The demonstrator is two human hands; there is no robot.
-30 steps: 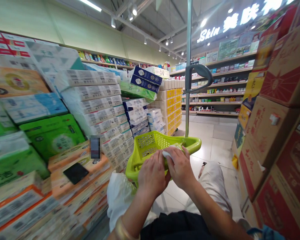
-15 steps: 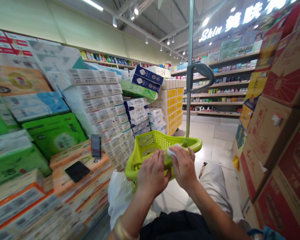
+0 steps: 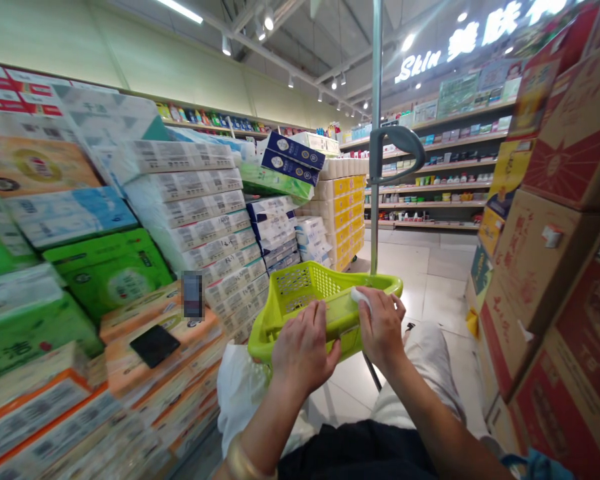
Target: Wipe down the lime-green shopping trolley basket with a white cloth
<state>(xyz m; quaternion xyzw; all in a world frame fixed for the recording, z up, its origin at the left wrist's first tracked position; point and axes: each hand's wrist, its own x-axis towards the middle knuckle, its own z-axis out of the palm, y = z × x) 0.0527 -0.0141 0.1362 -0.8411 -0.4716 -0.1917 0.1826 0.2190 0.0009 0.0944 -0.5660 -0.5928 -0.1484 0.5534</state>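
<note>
Basket [image 3: 341, 321]: lime green, with perforated walls; it sits in front of the person's lap, between the two hands, its near rim toward the body. What bears its weight is hidden.
Left hand [image 3: 303, 348]: on the basket's near rim, left of its middle; fingers lie over the top and the thumb is tucked lower on the front, a narrow hold on the rim.
Right hand [image 3: 384, 328]: at the right part of the same rim, apart from the left hand; fingers bent around a white wad [image 3: 360, 297], keeping it against the rim.
Pole [image 3: 375, 230]: upright at the basket's far right, with a grey handle [image 3: 399, 155] high above the basket.
Trousers [image 3: 427, 370]: pale, one leg on either side of the basket.
Bangle [image 3: 244, 459]: gold-coloured, on the left forearm, nearer the body than the basket.
Orange pack [image 3: 200, 333]: left of the basket; a black slab [image 3: 155, 345] lies flat on it, beside a pixelated patch.
White packs [image 3: 205, 220]: stacked beyond the basket, to its left.
Cartons [image 3: 545, 260]: piled well to the basket's right.
Shelves [image 3: 430, 189]: stocked, far behind the basket.
</note>
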